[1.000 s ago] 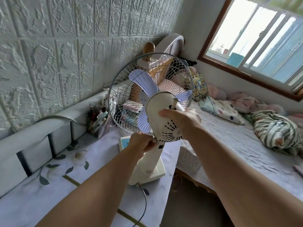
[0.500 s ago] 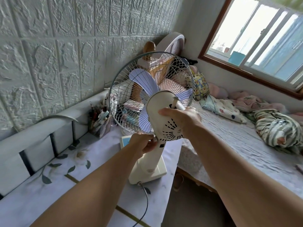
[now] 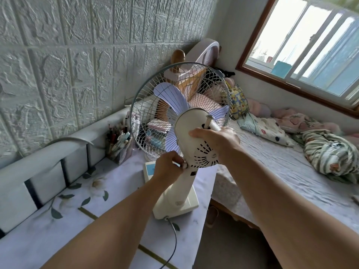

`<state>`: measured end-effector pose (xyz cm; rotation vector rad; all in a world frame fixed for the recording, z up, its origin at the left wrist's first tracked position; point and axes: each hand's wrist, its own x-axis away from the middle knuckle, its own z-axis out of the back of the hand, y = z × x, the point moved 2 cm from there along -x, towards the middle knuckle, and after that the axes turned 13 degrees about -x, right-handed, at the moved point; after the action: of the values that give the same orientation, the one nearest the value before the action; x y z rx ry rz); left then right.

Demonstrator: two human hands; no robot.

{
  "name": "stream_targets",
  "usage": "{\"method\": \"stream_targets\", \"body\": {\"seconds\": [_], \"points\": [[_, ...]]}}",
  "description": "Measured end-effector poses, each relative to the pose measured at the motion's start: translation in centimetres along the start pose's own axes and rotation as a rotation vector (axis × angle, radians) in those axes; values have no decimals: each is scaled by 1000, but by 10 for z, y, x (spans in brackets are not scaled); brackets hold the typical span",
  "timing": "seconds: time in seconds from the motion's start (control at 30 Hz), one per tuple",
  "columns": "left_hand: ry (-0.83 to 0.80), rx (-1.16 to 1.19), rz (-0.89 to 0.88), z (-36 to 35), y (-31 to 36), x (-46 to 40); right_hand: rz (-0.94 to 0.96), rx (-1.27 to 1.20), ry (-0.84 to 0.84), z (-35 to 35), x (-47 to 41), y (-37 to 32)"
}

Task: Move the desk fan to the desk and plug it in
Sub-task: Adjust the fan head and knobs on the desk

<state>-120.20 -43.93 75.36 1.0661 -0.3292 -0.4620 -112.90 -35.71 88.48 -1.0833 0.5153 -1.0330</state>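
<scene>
The cream desk fan (image 3: 186,131) with pale violet blades and a wire cage stands upright with its base on the desk (image 3: 58,226), a white floral-topped surface by the wall. My right hand (image 3: 217,140) grips the round motor housing from behind, just under the oscillation knob. My left hand (image 3: 168,167) pinches a small knob at the fan's neck, below the housing. The fan's dark cord (image 3: 172,247) trails from the base toward the desk's near edge; its plug is out of sight.
A pen holder (image 3: 118,144) stuffed with pens stands against the padded wall rail behind the fan. A small blue-and-white device (image 3: 148,169) lies beside the base. A bed (image 3: 291,171) with bundled clothes lies to the right, with a floor gap beside the desk.
Both hands stay on the fan in the same grips. The fan and base have hardly shifted on the desk.
</scene>
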Motion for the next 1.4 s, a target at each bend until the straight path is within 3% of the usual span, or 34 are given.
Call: {"method": "stream_targets", "body": {"seconds": [0.1, 0.2, 0.3, 0.4, 0.47, 0.53, 0.6, 0.67, 0.73, 0.8, 0.93, 1.0, 1.07, 1.13, 1.2, 1.3, 1.4], "points": [[-292, 473, 393, 2, -7, 2, 5, 5, -11, 1, 0, 1], [-429, 565, 470, -2, -5, 7, 11, 6, -13, 0, -1, 2], [-260, 380, 230, -6, -2, 0, 3, -10, -7, 0, -2, 2], [37, -230, -186, -4, -1, -4, -5, -17, -13, 1, -2, 2], [101, -313, -214, -6, -3, -1, -3, -11, -13, 1, -2, 1], [-17, -81, 97, -4, -7, -1, -2, -10, -21, 0, -2, 1], [-290, 352, 488, -2, -9, 3, -2, -7, -22, 0, -2, 2], [-462, 540, 578, -3, -8, 3, 2, -3, -16, 0, -2, 2], [-458, 552, 499, -4, -3, 3, 6, 3, -8, 0, -2, 1], [-307, 457, 336, -5, -3, -1, 8, 12, 1, 1, -3, 1], [58, -205, -170, -3, -2, -1, 8, 13, -14, 1, -3, 0], [94, -242, -212, -3, -4, 2, 8, 17, -24, 1, -3, 0], [-50, 18, -15, -1, -11, 2, 13, 19, -28, 2, -3, 0], [-281, 409, 322, 0, -14, 6, 16, 21, -26, 2, -3, 1], [-459, 542, 549, -2, -14, 10, 10, 20, -27, 2, -2, 1], [-598, 608, 639, -9, -8, 10, 2, 13, -30, 1, 0, 0], [-604, 665, 661, -7, -4, 8, 13, 3, -29, 2, 0, 0]]}}
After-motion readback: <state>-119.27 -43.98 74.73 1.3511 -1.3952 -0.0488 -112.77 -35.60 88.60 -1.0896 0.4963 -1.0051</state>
